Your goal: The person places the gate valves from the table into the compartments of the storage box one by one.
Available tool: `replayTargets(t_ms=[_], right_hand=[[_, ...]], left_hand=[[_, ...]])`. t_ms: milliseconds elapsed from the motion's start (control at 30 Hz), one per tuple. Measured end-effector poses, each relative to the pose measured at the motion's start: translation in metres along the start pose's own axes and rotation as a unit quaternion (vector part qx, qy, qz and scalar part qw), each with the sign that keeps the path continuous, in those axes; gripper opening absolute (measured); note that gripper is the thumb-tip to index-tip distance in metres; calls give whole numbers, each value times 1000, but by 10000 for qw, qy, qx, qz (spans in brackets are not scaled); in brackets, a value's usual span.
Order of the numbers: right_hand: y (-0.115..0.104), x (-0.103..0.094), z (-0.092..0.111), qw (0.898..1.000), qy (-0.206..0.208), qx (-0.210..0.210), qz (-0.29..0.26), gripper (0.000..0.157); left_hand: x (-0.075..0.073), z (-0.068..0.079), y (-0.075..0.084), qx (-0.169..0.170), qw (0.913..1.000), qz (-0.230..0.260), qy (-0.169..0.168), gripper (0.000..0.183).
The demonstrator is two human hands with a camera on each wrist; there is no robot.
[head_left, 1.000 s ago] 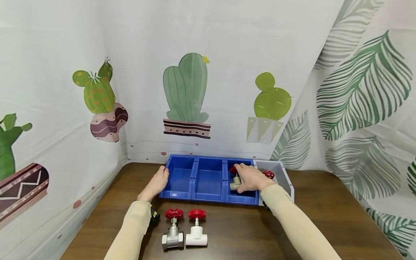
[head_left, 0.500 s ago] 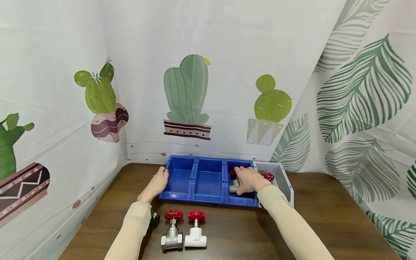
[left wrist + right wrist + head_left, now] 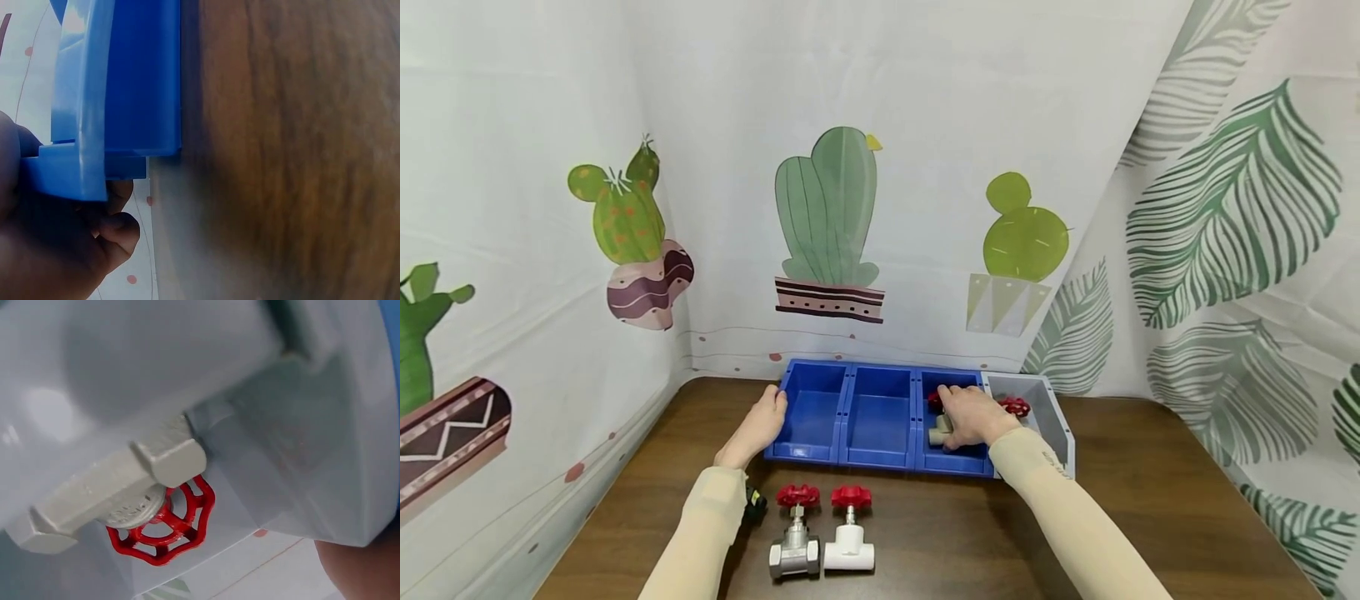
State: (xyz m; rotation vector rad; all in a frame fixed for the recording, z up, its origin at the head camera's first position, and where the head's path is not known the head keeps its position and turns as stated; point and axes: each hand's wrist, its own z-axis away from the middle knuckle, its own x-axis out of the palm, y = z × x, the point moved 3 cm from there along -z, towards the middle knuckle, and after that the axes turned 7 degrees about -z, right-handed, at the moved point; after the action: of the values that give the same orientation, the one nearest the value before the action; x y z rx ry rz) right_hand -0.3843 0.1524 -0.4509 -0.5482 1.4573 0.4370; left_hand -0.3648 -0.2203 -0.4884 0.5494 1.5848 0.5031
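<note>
My left hand point(image 3: 760, 423) grips the left rim of the leftmost blue bin point(image 3: 801, 452). In the left wrist view, the fingers point(image 3: 122, 231) curl beneath the rim point(image 3: 87, 178). Inside the third blue bin point(image 3: 951, 463), my right hand point(image 3: 972, 417) holds a beige gate valve point(image 3: 938, 436) with a red handwheel, its fingers covering much of it. To the right, the grey bin point(image 3: 1063, 417) contains another valve; the right wrist view shows its pale metal body point(image 3: 103, 487) and red handwheel point(image 3: 187, 534).
On the table in front of the bins stand a steel valve point(image 3: 795, 554) and a white plastic valve point(image 3: 850, 550), both with red handwheels. A dark object point(image 3: 754, 505) is partly hidden by the left forearm. Between the hands is a second blue bin point(image 3: 877, 457).
My right hand has shifted slightly left and down with the beige gate valve inside the third bin. The left hand stays on the rim, and the view shifts slightly.
</note>
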Motion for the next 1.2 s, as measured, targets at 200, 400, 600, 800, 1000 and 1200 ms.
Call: replayTargets(t_ms=[200,400,600,800,1000,1200], right_hand=[[-4,2,5,9998,69,-60,-163,103],[-8,-2,8,9994,155,-104,-285,104],[-12,-8,11,9983,177,-113,-538,109],[-13,-16,19,9953,505,-50,-822,110],[-13,-21,33,9889,872,-18,-1203,105],[-6,-26,47,9734,1329,381,-1826,105]], left_hand=[[2,0,-3,2,10000,22,-23,31],[1,-2,-4,70,10000,20,62,29],[0,-2,-1,123,9999,54,73,27],[-2,-1,2,228,9996,11,149,26],[-4,0,3,137,9998,-103,87,26],[-6,0,4,172,9994,-303,-75,26]])
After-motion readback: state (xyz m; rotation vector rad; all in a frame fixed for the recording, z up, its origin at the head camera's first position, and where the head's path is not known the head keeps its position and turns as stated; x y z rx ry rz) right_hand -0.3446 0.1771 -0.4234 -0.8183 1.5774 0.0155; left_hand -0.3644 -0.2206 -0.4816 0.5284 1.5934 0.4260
